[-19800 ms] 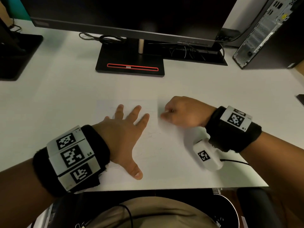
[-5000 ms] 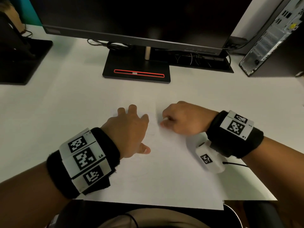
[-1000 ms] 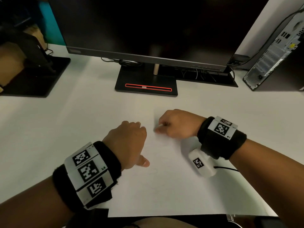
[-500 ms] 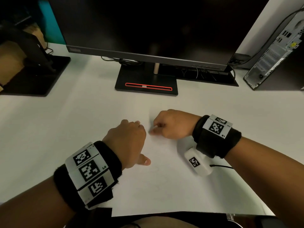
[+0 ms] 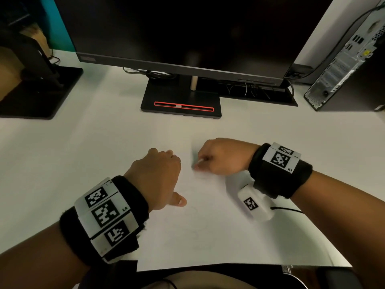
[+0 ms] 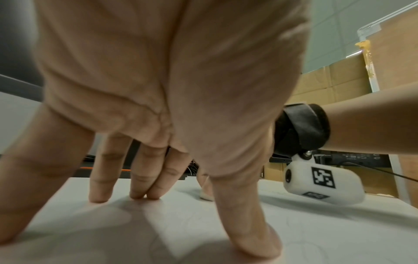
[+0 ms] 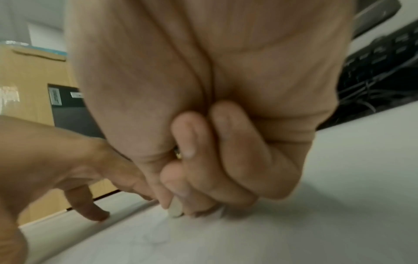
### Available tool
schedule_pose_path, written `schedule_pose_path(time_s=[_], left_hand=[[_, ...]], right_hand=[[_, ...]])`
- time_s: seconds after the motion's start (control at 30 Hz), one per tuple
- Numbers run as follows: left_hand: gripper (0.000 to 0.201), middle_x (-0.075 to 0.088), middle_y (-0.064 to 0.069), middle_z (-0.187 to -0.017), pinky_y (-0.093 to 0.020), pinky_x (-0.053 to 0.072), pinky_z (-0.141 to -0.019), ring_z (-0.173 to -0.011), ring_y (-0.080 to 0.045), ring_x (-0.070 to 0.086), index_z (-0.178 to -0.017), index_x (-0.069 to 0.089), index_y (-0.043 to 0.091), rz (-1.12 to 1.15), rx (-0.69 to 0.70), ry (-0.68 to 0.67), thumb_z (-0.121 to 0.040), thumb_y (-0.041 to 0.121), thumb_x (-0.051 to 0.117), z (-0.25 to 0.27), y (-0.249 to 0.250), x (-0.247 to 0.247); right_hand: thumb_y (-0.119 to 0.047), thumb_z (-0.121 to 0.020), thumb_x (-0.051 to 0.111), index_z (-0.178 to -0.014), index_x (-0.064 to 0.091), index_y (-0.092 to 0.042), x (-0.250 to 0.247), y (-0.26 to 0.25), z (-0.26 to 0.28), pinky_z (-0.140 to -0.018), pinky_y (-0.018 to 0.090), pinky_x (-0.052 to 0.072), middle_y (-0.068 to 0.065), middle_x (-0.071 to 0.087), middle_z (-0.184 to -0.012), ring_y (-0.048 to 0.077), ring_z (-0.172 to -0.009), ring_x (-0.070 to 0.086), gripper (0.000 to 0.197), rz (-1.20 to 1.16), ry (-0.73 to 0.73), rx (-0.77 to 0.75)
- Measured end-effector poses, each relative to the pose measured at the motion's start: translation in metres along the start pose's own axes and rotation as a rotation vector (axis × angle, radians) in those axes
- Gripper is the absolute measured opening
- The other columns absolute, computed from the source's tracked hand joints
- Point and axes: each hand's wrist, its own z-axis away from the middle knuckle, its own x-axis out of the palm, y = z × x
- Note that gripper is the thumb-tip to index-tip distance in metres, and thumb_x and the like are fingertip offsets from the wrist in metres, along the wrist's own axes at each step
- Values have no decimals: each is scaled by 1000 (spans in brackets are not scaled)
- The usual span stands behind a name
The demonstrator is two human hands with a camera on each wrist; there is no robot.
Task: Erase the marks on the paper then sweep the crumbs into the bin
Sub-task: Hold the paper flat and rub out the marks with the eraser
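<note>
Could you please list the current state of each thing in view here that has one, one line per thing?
left hand: fingers spread, tips pressing down on the paper.
right hand: fingers curled, pinching the eraser.
eraser: tip down on the paper.
paper: flat on the desk, faint marks still visible.
desk: white, carrying the paper.
monitor: screen dark.

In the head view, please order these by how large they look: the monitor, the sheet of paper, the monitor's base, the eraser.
1. monitor
2. paper, though it lies nearer the camera
3. monitor's base
4. eraser, only a tip showing in the right hand
</note>
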Motion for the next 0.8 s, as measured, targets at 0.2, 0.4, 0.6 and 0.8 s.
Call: schedule_pose_path(time_s=[0.2,0.4,0.6,0.8], left_hand=[[76,46,1,-131,-37,49,-86,-115,-24,42,-131,41,21,-12,27,-6,-78,67,69,-2,-2,2],[84,45,-2,-138,-40,50,-92,-120,-26,43,-140,38,23,-40,29,-3,-78,69,68,-3,-2,3],[89,40,-3,-148,-42,49,-97,-126,-27,40,-147,33,23,-38,39,2,-78,69,66,-3,-3,4],[91,41,-2,-146,-41,49,-98,-125,-27,41,-149,30,23,-38,47,0,-79,72,63,-4,-3,4]], right_hand=[[-42,-101,50,-78,60,-7,11,0,9,-66,35,43,4,57,-69,20,-66,51,44,-15,-23,-50],[-44,-100,51,-72,56,-12,15,9,18,-65,33,43,-2,54,-66,17,-65,50,43,-8,-5,-33],[-44,-101,50,-72,55,-12,13,20,26,-64,33,43,-1,55,-66,17,-64,50,44,-26,31,-4],[-45,-100,51,-68,50,-14,16,27,35,-65,35,44,-4,50,-61,15,-60,46,45,-39,38,-6]])
